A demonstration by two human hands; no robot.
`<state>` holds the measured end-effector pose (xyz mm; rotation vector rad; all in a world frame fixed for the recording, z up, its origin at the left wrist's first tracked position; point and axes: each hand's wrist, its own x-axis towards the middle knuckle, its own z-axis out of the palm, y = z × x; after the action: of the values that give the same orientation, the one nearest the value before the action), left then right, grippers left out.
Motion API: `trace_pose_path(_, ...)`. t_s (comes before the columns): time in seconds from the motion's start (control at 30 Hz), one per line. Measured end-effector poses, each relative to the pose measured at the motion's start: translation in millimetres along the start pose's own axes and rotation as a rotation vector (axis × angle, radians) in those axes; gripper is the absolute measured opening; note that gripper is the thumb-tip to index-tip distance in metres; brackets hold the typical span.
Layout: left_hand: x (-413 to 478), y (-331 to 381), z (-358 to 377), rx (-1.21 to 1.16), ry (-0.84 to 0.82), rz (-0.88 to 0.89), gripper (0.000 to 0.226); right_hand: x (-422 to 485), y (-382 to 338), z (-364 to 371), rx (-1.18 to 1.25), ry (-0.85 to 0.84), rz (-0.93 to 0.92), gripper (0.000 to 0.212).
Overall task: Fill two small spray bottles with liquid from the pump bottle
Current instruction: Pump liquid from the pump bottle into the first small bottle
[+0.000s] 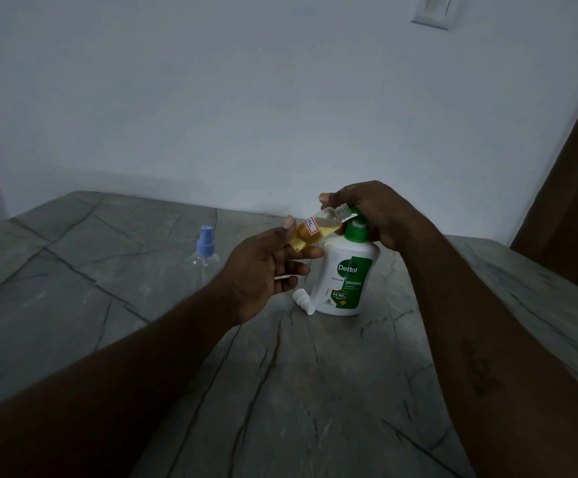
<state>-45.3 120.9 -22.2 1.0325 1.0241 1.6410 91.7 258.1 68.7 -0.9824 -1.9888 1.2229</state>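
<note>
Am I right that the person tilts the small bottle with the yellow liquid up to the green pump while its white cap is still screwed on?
Not quite. The head view shows the small bottle, held tilted by the left hand at the green pump, with its threaded neck open. Its white cap lies on the table beside the pump bottle. The right hand is on the pump.

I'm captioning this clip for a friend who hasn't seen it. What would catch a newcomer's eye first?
The white and green pump bottle standing mid-table, with the right hand on its pump. The left hand tilts a small bottle of yellow liquid to the spout. Left of them stands a clear spray bottle with a blue top.
</note>
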Motion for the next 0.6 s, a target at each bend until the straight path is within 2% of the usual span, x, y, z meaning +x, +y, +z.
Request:
trace_pose_path(0.17, -0.4, 0.7, 1.0, -0.005, -0.004, 0.002, 0.039, 0.7, -3.6, -2.3, -0.034, 0.015, -0.030, 0.015)
trace_pose_path(0.37, -1.0, 0.4, -0.4, 0.006, 0.003, 0.002, 0.044, 1.4, 1.9, 1.2, 0.064, -0.028, 0.005, 0.019)
trace_pose_path(0.47, -1.8, 0.4, -0.2, 0.011, 0.008, 0.000, 0.044, 2.7, 3.7, 0.8, 0.039, -0.020, 0.002, 0.023)
trace_pose_path(0.6, -1.2, -0.1, 1.1, 0.013, 0.002, 0.004, 0.043, 1.2, 0.3, -1.2, 0.003, 0.003, -0.032, 0.018)
